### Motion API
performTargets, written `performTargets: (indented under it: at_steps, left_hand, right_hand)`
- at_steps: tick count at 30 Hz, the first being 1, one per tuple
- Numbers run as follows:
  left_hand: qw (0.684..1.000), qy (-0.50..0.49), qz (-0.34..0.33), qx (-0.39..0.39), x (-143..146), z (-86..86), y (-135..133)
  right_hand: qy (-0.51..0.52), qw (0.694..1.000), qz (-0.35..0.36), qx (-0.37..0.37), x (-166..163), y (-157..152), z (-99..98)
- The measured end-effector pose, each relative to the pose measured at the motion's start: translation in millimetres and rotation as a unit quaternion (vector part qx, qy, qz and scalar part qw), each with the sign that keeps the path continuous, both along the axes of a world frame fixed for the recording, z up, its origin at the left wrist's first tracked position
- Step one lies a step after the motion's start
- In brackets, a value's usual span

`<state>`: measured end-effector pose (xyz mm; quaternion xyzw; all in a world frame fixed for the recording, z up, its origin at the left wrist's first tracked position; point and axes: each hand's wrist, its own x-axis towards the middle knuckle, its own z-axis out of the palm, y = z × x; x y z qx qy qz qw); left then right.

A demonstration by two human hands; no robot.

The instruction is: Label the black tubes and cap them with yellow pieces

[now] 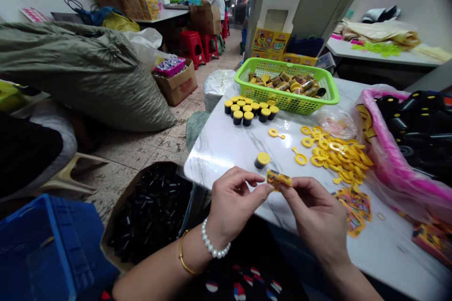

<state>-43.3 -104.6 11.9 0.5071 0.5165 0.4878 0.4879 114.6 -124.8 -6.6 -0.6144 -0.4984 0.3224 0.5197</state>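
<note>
My left hand (233,202) and my right hand (318,214) both pinch a small colourful sticker label (278,179) between thumb and fingers, just above the near edge of the white marble table (226,146). A single black bottle with a yellow cap (262,160) stands right behind the label. Further back a cluster of several capped bottles (250,110) stands together. A heap of yellow plastic rings (339,153) lies to the right, and a stack of printed labels (355,207) lies near my right hand.
A green basket (287,99) holds labelled bottles at the back. A pink-lined bin (395,164) of black tubes stands right. A box of black tubes (148,211) and a blue crate (45,249) sit on the floor left. A person works far back.
</note>
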Motion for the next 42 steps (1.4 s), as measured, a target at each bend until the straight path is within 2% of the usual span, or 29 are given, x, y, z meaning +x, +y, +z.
performTargets:
  at_steps: [8, 11, 13, 17, 22, 23, 25, 27, 29, 32, 37, 42]
  left_hand:
    - [0.999, -0.026, 0.021, -0.03, 2, 0.6, 1]
    - [0.998, -0.039, 0.027, -0.033, 4, 0.3, -2]
    - [0.995, -0.067, 0.02, -0.07, 2, -1.9, -1]
    - [0.973, -0.159, -0.004, -0.167, -13, -7.4, 11]
    - [0.942, -0.245, -0.015, -0.23, -29, -8.3, 30]
    - [0.936, -0.256, -0.018, -0.241, -30, -8.2, 33]
    - [0.925, -0.28, -0.021, -0.255, -30, -8.6, 38]
    - [0.918, -0.3, -0.019, -0.258, -29, -9.6, 43]
    - [0.917, -0.31, -0.001, -0.25, -26, -10.5, 47]
    - [0.92, -0.319, 0.036, -0.224, -23, -10.8, 53]
    - [0.917, -0.333, 0.038, -0.216, -21, -10.4, 56]
    - [0.92, -0.315, 0.035, -0.229, -20, -10.0, 57]
  right_hand:
    - [-0.078, 0.994, 0.024, 0.07, -7, -1, -5.5]
    - [-0.113, 0.99, 0.037, 0.075, -13, -1, -6.3]
    - [-0.125, 0.988, 0.07, 0.06, -13, 2, -2.7]
    - [-0.135, 0.975, 0.175, 0.025, -3, 29, 9.9]
    - [-0.316, 0.92, 0.206, 0.11, 9, 78, 9.3]
    - [-0.321, 0.92, 0.195, 0.112, 11, 84, 7.6]
    - [-0.27, 0.945, 0.162, 0.088, 15, 89, 5.2]
    - [-0.212, 0.966, 0.141, 0.047, 20, 88, 5.0]
    - [-0.217, 0.966, 0.134, 0.034, 22, 83, 6.1]
    - [-0.3, 0.942, 0.131, 0.07, 17, 76, 6.6]
    - [-0.356, 0.895, 0.233, 0.132, -4, 69, 4.3]
    - [-0.32, 0.906, 0.232, 0.154, -5, 63, 6.6]
